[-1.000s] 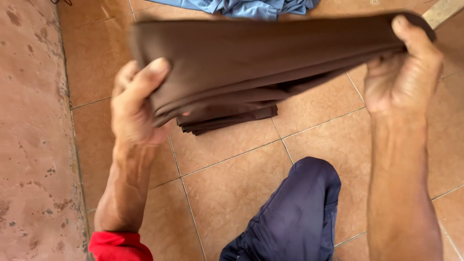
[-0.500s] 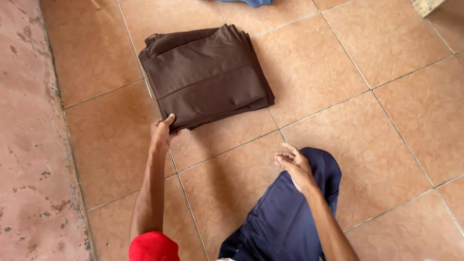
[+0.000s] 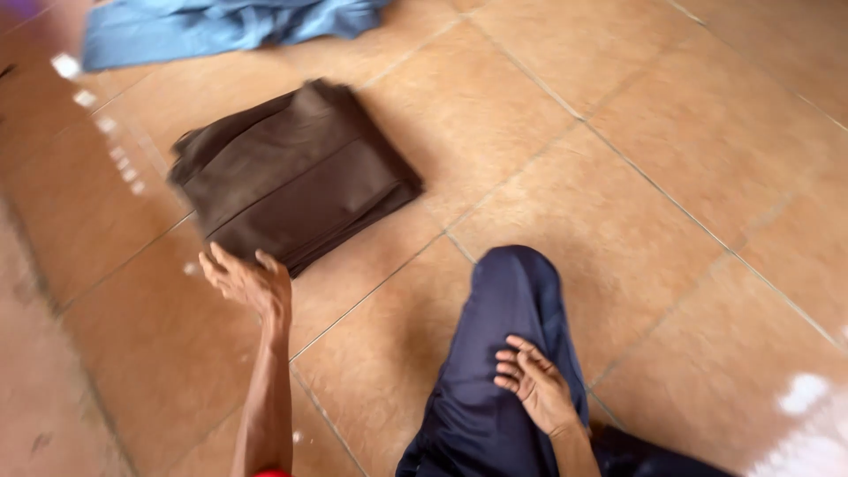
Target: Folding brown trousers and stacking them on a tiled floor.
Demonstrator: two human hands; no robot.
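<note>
A folded dark brown cloth [image 3: 296, 172] lies flat on the tan tiled floor [image 3: 618, 159]. My left hand [image 3: 247, 283] hovers just off its near corner, fingers spread, holding nothing. My right hand [image 3: 534, 384] rests open on my knee, which is covered by dark blue trousers [image 3: 503, 353].
A crumpled light blue cloth [image 3: 212, 26] lies on the floor beyond the brown one, at the top left. Grout lines cross the tiles, and a paler, rougher strip of floor [image 3: 35, 389] runs along the left edge.
The brown cloth was held up in both hands, then laid on the floor. My left hand has let go of its corner and my right hand has settled on my knee.
</note>
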